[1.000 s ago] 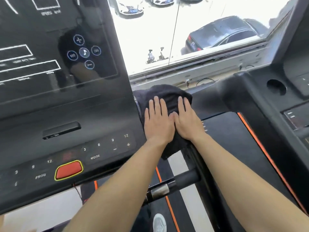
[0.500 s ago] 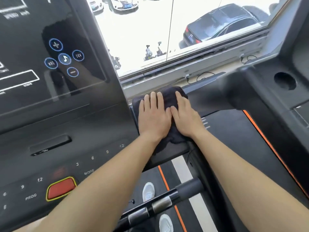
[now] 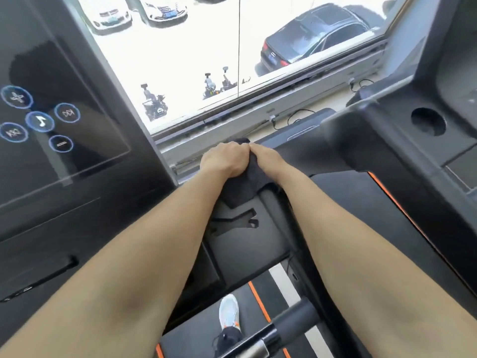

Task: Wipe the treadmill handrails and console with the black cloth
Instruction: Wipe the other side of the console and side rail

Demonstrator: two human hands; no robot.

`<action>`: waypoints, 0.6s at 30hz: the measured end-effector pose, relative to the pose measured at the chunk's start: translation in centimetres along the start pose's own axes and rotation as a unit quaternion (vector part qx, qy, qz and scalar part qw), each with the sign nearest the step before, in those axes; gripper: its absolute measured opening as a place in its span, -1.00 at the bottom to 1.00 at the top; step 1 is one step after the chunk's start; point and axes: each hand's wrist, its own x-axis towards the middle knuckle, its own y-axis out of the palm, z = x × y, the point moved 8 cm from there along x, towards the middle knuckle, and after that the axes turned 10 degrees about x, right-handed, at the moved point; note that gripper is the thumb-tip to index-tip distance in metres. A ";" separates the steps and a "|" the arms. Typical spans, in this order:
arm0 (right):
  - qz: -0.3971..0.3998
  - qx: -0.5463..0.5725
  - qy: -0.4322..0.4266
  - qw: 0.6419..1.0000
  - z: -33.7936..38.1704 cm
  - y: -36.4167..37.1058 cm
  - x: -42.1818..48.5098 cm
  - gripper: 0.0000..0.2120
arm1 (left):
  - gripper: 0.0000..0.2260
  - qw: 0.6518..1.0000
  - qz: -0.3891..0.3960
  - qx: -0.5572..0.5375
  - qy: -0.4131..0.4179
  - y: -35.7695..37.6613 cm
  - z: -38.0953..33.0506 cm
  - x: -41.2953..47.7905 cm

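The black cloth [image 3: 251,180] lies bunched over the black upright arm at the right side of the treadmill console [image 3: 64,177]. My left hand [image 3: 224,158] and my right hand [image 3: 268,157] press side by side on the cloth, fingers curled over its far end near the window sill. Most of the cloth is hidden under both hands. A black and silver handrail bar [image 3: 278,329] crosses the bottom of the view below my forearms.
The console's glossy screen with round blue icons [image 3: 40,121] fills the left. A second treadmill with a cup hole [image 3: 428,121] and an orange-edged belt [image 3: 387,192] stands at the right. The window sill [image 3: 258,117] with cables runs ahead. A shoe [image 3: 229,312] is on the belt below.
Both hands have slid the cloth farther forward and down along the arm toward the window. Their fingers went from flat and spread to curled over the cloth's end. The view has tilted down.
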 end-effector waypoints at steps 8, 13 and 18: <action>0.035 0.077 -0.029 0.996 -4.3 -2.3 -8.4 -0.67 | -0.67 0.982 -0.173 0.061 0.044 1.5 -4.7 -7.1; 0.061 -0.056 -0.060 0.995 -9.8 -4.6 -14.2 -0.57 | -0.53 0.984 -0.170 0.040 0.034 5.8 -8.7 -14.5; -0.014 -0.304 -0.128 0.944 -10.7 -5.2 -19.7 -0.47 | -0.45 0.980 -0.196 0.016 -0.032 8.8 -9.1 -20.4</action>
